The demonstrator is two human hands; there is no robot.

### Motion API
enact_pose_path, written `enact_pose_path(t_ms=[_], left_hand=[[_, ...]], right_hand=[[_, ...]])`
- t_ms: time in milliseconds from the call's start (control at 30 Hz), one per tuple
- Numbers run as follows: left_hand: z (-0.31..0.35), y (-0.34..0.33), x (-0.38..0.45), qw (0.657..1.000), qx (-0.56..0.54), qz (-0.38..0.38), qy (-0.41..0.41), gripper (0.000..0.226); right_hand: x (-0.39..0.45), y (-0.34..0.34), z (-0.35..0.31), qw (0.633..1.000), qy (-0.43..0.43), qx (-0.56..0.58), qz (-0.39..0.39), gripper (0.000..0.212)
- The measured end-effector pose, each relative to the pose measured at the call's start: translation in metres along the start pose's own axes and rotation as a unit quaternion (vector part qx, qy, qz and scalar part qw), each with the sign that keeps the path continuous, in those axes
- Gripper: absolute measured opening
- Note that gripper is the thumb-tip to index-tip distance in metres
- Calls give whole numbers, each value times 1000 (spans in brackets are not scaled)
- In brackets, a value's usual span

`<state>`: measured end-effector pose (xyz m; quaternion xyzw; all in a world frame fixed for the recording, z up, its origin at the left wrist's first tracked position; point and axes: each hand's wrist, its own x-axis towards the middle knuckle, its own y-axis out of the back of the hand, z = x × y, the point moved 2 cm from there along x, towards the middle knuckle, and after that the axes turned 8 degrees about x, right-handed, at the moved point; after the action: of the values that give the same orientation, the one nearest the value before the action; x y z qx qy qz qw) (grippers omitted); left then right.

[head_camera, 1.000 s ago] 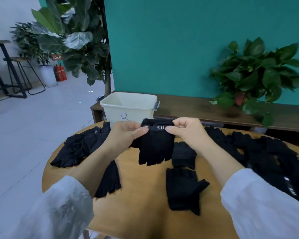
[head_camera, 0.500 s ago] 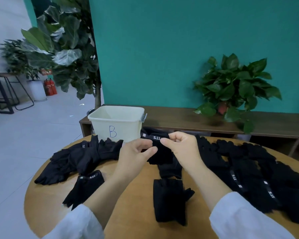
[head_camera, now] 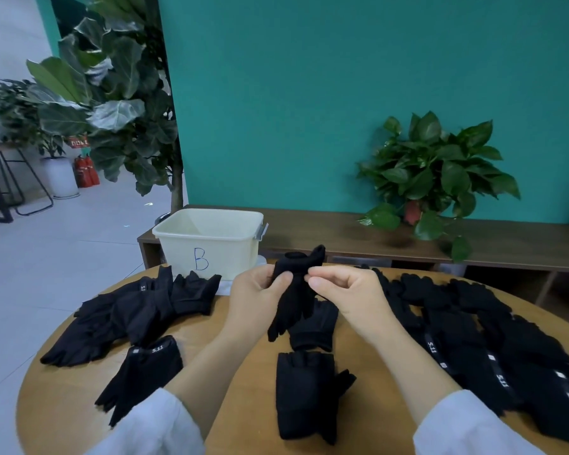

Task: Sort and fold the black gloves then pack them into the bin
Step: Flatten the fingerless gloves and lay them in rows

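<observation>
Left pile: a loose heap of black fabric gloves point(head_camera: 125, 320) lies at the left of the round wooden table point(head_camera: 240, 421), with one flat black glove carrying a white 5.11 wrist label point(head_camera: 145, 372) nearer the person; they look set apart as unsorted stock.
Bin: the cream plastic bin marked with a blue B point(head_camera: 211, 244) stands at the far edge of the table, open top up and within reach, probably so folded gloves can drop straight in; its visible inner wall shows no glove.
Left hand: the left hand point(head_camera: 257, 297) pinches the upper part of the held black glove point(head_camera: 293, 300) between thumb and fingers, lifting it above the table.
Held glove: it hangs with its fingers down between the two hands, just in front of the bin, likely raised for folding.
Centre: two folded black gloves point(head_camera: 306, 395) rest near the person, one behind the other, seemingly awaiting packing.
Right hand: the right hand point(head_camera: 349, 293) has curled fingers pinching the glove's far edge.
Right pile: more black gloves with white labels point(head_camera: 493, 349) spread across the right side.
</observation>
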<state>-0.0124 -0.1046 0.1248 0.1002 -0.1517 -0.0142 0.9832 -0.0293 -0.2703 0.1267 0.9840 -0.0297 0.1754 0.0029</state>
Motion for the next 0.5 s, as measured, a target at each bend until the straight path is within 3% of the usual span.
enact_pose_path(t_ms=[233,367,500], left_hand=[[-6,2,11,991,-43,-122,38,14],[-14,0,16,981,-48,-181,58,18],[-21,-3,18,977,-36,-202,63,16]], right_hand=[[1,35,7,996,4,-15,92,17],[0,37,9,998,-32,42,32,27],[-2,37,13,995,-77,57,-33,10]])
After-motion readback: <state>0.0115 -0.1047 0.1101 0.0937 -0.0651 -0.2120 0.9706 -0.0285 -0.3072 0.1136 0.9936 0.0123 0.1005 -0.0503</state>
